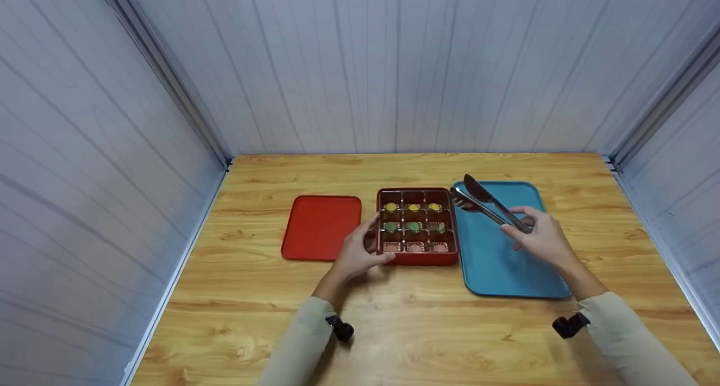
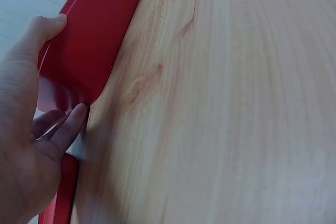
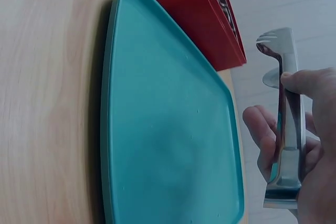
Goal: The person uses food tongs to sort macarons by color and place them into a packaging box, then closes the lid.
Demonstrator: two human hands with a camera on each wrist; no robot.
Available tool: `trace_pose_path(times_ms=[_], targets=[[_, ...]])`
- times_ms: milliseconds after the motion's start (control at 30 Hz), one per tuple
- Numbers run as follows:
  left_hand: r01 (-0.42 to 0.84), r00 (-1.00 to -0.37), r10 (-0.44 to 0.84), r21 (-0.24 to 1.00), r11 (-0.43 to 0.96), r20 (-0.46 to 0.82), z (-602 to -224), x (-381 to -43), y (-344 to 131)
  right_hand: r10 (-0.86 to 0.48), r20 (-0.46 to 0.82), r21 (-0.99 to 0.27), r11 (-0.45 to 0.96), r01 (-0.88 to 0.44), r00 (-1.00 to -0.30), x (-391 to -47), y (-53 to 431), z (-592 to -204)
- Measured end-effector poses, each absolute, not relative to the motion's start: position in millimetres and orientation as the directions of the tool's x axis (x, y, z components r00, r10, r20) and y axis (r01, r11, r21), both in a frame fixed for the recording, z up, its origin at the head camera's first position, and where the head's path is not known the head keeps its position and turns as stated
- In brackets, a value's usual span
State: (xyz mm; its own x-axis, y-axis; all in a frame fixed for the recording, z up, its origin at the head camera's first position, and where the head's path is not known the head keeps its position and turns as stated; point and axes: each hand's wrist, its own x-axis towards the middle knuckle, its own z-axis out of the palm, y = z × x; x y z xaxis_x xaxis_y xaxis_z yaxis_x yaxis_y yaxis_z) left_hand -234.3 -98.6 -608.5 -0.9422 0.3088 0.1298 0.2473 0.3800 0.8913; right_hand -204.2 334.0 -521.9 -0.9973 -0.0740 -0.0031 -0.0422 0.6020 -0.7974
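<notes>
A red box [image 1: 423,259] with a clear divided insert stands mid-table. Small yellow pieces [image 1: 414,207] lie in its back row, green ones [image 1: 414,227] in the middle, and pink ones [image 1: 415,247] in front. My left hand [image 1: 358,252] holds the box at its near left corner, thumb on the front wall and fingers along the left side. My right hand [image 1: 538,237] grips metal serving tongs [image 1: 495,211] by the hinge end, above the blue tray [image 1: 495,273]. The tongs' ends are apart, one forked, with nothing between them, pointing toward the box's far right corner.
A flat red lid [image 1: 320,228] lies left of the box, close to my left hand. The blue tray sits right against the box's right side. Pale panel walls [image 1: 360,65] enclose the wooden table [image 1: 416,330] at the back and sides.
</notes>
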Motion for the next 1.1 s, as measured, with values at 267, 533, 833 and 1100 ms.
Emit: trace_pose_path(times_ms=[267,533,833,1100], targets=[[0.200,-0.948,0.307,0.906,0.373,0.082,-603,-232,-97,0.008,-0.002,-0.759,0.650,0.007,-1.000,-204,354,-527],[0.192,-0.950,0.302,0.902,0.387,0.072,-603,-232,-97,0.074,0.007,-0.737,0.674,0.045,-0.997,-202,375,-531],[0.186,-0.948,0.308,0.919,0.348,0.075,-603,-232,-96,0.107,-0.027,-0.738,0.669,0.092,-0.994,-201,409,-538],[0.167,-0.947,0.314,0.939,0.302,0.067,-601,-232,-95,0.160,-0.015,-0.731,0.671,0.120,-0.987,-200,434,-543]])
